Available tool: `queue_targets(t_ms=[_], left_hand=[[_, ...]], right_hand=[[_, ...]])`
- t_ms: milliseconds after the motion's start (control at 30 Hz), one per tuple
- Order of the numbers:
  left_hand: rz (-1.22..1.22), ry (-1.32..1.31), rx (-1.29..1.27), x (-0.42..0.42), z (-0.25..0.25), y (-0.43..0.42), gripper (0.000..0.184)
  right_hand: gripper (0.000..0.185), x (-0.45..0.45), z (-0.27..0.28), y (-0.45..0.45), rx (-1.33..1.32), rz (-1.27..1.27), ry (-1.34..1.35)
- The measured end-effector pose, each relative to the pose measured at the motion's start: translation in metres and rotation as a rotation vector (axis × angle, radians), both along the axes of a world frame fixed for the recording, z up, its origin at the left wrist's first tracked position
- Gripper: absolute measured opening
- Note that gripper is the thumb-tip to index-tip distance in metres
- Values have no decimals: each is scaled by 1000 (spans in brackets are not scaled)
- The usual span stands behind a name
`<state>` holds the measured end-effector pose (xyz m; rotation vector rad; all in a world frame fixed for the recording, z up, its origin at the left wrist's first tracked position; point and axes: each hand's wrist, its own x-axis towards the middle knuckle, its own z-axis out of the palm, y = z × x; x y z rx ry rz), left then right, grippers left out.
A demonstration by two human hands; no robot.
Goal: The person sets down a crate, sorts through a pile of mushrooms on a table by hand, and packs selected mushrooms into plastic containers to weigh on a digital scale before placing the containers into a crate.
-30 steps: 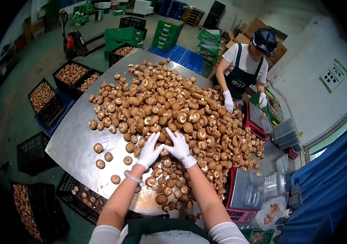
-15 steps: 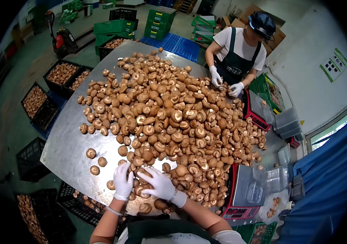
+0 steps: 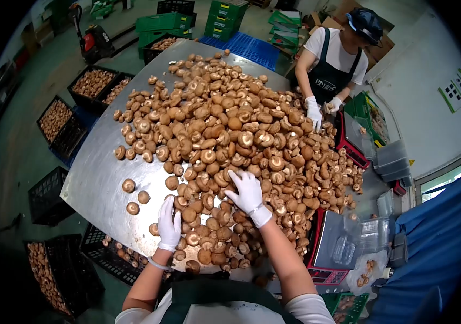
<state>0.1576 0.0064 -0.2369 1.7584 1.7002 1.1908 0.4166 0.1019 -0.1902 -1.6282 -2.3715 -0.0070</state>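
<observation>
A big heap of brown mushrooms (image 3: pixel 230 121) covers much of the metal table (image 3: pixel 98 178). My right hand (image 3: pixel 247 193), in a white glove, reaches into the near part of the heap with its fingers spread over the mushrooms. My left hand (image 3: pixel 169 224), gloved too, rests at the left edge of a smaller cluster of mushrooms (image 3: pixel 209 237) close to my body. Its fingers are stretched out and it holds nothing. A few loose mushrooms (image 3: pixel 133 208) lie on the bare metal to its left.
A co-worker (image 3: pixel 333 59) with white gloves handles mushrooms across the table. A red scale (image 3: pixel 330 243) and clear plastic boxes (image 3: pixel 373 235) stand at the right. Black crates (image 3: pixel 52 194) sit on the floor at the left. A pallet jack (image 3: pixel 95 43) is farther back.
My right hand has moved forward and right, away from my left hand, onto the heap. More mushrooms show spread between my arms. The co-worker's hands have shifted, and the view has turned slightly.
</observation>
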Motion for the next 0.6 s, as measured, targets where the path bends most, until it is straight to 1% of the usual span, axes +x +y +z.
queue_targets(t_ms=[33,67,100,133,167,200,233,267,300,333,367,400,467,500,533,600], left_hand=[[-11,-5,3,-4,5,-2,45],[-21,-12,8,-6,9,-3,43],[38,2,85,-7,10,-4,33],[46,1,85,-10,13,-6,33],[5,4,26,-14,19,-10,30],[-34,7,-32,-16,22,-12,26],[-35,38,44,-14,23,-11,23],[-85,55,-22,-12,27,-12,32],[-91,158,-20,-5,29,-11,35],[-99,262,-17,-1,29,-11,39],[-112,293,-36,1,20,-11,43],[-112,295,-27,2,19,-9,43],[-99,195,-40,3,19,-6,36],[-103,102,-21,-1,18,-4,29],[-94,102,-10,-7,16,-6,29],[13,-55,-69,-21,16,-12,24]], right_hand=[[67,-4,8,-11,-35,19,24],[62,-4,8,-21,-94,22,99],[59,-1,10,-31,-130,76,101],[56,1,13,-40,-165,130,102],[42,1,16,-45,-95,149,109],[42,-2,20,-46,-96,158,108],[36,-6,23,-48,-13,100,146],[31,-12,26,-50,71,39,185],[24,-26,35,-48,63,31,296],[23,-40,35,-48,-59,53,423],[27,-55,29,-49,-104,94,374],[31,-70,21,-48,-145,134,324],[43,-95,0,-47,-56,127,49],[51,-102,-3,-47,-129,114,-32],[48,-105,-5,-47,-172,84,-23],[49,-99,-6,-54,-143,114,85]])
